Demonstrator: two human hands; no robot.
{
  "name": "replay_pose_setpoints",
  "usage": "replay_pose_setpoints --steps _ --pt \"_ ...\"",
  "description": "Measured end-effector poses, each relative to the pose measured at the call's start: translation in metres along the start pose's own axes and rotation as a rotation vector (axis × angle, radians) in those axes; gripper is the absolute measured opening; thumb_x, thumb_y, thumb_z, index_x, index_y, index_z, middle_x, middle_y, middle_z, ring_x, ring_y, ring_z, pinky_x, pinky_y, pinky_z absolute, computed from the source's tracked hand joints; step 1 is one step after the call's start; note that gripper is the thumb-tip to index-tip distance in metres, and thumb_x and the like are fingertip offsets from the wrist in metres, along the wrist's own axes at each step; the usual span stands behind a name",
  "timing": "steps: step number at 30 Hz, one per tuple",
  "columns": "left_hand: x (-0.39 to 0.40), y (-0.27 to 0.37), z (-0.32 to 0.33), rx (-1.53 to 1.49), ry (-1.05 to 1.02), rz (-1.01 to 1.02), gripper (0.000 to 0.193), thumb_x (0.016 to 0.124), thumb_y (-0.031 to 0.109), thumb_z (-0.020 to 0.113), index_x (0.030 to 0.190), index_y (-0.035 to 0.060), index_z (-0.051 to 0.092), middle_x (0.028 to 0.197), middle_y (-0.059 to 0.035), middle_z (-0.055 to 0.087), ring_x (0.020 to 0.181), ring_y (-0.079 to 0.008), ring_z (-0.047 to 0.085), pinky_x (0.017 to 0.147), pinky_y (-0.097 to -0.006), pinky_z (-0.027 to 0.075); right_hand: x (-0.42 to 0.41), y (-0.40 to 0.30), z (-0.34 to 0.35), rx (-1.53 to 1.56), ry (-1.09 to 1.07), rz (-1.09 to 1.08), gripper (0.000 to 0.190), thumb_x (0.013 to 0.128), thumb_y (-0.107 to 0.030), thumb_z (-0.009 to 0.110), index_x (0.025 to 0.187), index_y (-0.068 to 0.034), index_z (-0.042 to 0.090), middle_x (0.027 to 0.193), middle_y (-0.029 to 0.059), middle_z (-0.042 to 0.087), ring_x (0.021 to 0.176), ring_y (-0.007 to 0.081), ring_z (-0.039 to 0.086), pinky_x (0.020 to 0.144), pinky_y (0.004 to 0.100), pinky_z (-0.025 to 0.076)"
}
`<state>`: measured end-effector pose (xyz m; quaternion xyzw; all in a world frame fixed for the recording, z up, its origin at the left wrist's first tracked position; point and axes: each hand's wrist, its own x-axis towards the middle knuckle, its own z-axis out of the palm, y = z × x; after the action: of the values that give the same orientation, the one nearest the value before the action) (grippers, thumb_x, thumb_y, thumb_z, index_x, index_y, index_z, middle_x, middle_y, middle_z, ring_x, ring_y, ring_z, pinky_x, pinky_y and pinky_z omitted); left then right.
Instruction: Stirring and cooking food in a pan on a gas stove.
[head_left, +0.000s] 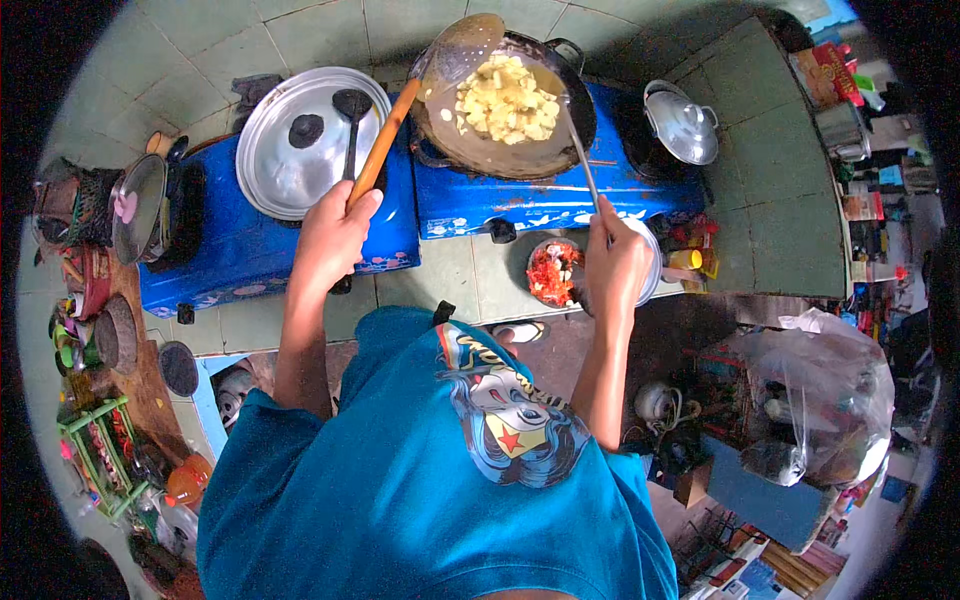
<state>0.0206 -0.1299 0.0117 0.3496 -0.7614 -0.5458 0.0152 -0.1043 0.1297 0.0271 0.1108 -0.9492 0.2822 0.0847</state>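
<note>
My left hand (335, 232) grips the wooden handle of a perforated metal skimmer (465, 51), whose round head is over the left rim of a wok (469, 154). Pale yellow chopped pieces (510, 101) lie heaped in the wok, with liquid around them. The thin metal handle of a utensil (583, 157) is in my right hand (619, 251); its head is in the wok at the right of the pieces. Near my right hand, a bowl of chopped red and white ingredients (551, 274) stands on the tiled counter, with a pale round dish (651, 262) partly hidden behind the hand.
The wok sits on a blue gas stove (495, 202). Left of it, a large lidded pot (270, 165) bears a black ladle (352, 109). A smaller lidded pot (682, 127) stands at the right burner, and a pan with a glass lid (140, 206) at far left.
</note>
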Motion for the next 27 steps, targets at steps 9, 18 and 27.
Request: replay_pose_setpoints --steps 9,18,27 --pt "0.033 -0.016 0.030 0.214 0.112 0.149 0.033 0.088 0.032 0.054 0.089 -0.0014 0.053 0.059 -0.0140 0.056 0.053 -0.0260 0.059 0.050 -0.0396 0.045 0.020 0.021 0.046 -0.164 -0.071 -0.062 0.028 0.086 -0.020 0.055 0.107 -0.005 0.065 0.071 0.0188 0.064 0.058 0.0295 0.062 0.055 0.0377 0.047" --pt "0.027 -0.012 0.026 -0.214 -0.153 -0.052 0.027 0.090 0.031 0.052 0.082 0.0053 0.048 0.057 0.0000 0.045 0.037 -0.0086 0.042 0.031 -0.0243 0.033 0.004 0.016 0.038 0.697 -0.405 0.328 0.028 0.089 -0.011 0.052 0.113 0.002 0.060 0.055 -0.0014 0.049 0.038 0.0025 0.035 0.034 0.0196 0.024" --pt "0.007 -0.006 0.019 -0.305 -0.150 -0.007 0.026 0.091 0.030 0.052 0.082 0.0060 0.047 0.057 0.0017 0.042 0.035 -0.0060 0.037 0.029 -0.0232 0.030 -0.012 -0.005 -0.019 0.177 -0.319 0.141 0.031 0.082 -0.014 0.060 0.111 -0.007 0.063 0.076 0.0171 0.066 0.062 0.0096 0.056 0.059 0.0303 0.045"
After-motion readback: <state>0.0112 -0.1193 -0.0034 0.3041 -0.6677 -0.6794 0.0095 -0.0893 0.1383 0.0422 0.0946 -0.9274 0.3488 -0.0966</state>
